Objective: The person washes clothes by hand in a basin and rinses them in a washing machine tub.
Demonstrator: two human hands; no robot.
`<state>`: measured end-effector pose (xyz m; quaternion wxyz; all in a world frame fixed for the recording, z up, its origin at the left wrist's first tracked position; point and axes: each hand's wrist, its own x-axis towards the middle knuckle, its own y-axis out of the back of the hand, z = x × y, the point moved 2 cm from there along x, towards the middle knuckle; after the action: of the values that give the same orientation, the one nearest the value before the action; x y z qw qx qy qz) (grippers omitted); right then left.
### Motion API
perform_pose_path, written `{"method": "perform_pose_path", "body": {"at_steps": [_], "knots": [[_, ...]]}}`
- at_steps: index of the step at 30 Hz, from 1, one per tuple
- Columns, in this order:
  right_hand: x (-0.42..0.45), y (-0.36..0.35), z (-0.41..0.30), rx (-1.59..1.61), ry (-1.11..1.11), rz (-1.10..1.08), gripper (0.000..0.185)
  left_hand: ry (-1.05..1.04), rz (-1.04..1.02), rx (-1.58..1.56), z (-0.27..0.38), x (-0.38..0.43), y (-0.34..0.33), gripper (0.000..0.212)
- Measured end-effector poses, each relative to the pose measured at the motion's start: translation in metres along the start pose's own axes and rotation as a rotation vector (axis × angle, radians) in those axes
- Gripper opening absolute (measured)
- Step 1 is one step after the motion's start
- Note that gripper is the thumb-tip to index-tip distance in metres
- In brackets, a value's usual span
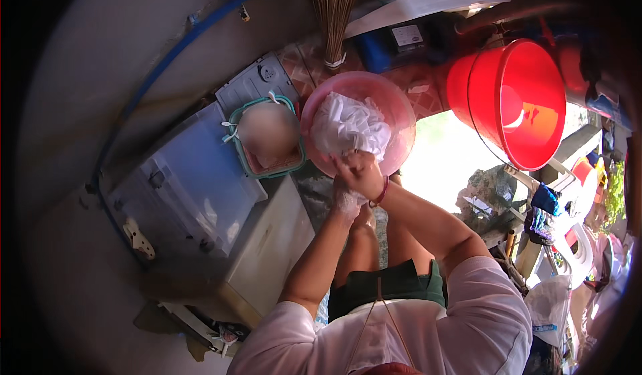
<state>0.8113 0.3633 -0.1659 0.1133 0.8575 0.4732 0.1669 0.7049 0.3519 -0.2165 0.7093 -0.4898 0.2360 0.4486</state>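
A pink translucent plastic basin (pixel 403 124) in front of me holds a bunched, wet-looking white cloth (pixel 351 124). Both my hands meet at the basin's near rim, beside the cloth's lower edge. My right hand (pixel 362 170), with a dark red band at its wrist, lies across my left hand and hides most of it. White suds cling to my left hand (pixel 350 197) around the wrist. The fingers are blurred and overlap, so whether either hand grips the cloth is not visible.
A teal-rimmed basket (pixel 273 173) with a blurred patch over it stands left of the basin, by a translucent lidded storage box (pixel 205 169). A large red bucket (pixel 534 124) lies tilted at right. Behind the basin rests a stick broom (pixel 335 19); a blue hose (pixel 165 64) runs along the wall.
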Motion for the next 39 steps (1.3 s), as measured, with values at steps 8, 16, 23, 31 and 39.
{"method": "perform_pose_path", "body": {"at_steps": [8, 16, 23, 31, 39], "knots": [[0.047, 0.050, 0.049, 0.049, -0.381, -0.663, 0.039, -0.278, 0.343, 0.097, 0.077, -0.036, -0.003, 0.053], [0.011, -0.012, -0.029, 0.351, -0.562, -0.295, 0.028, -0.080, 0.200, -0.113, 0.028, 0.016, 0.018, 0.037], [0.016, 0.008, 0.023, -0.346, 0.032, -0.142, 0.024, 0.041, 0.189, 0.272, -0.002, 0.002, -0.015, 0.023], [0.008, 0.021, 0.062, -0.007, -0.404, -0.036, 0.032, -0.132, 0.113, 0.489, -0.026, -0.004, -0.022, 0.010], [0.008, 0.017, 0.020, -0.170, -0.022, -0.098, 0.035, -0.050, 0.172, 0.313, -0.038, 0.000, 0.012, 0.036]]}}
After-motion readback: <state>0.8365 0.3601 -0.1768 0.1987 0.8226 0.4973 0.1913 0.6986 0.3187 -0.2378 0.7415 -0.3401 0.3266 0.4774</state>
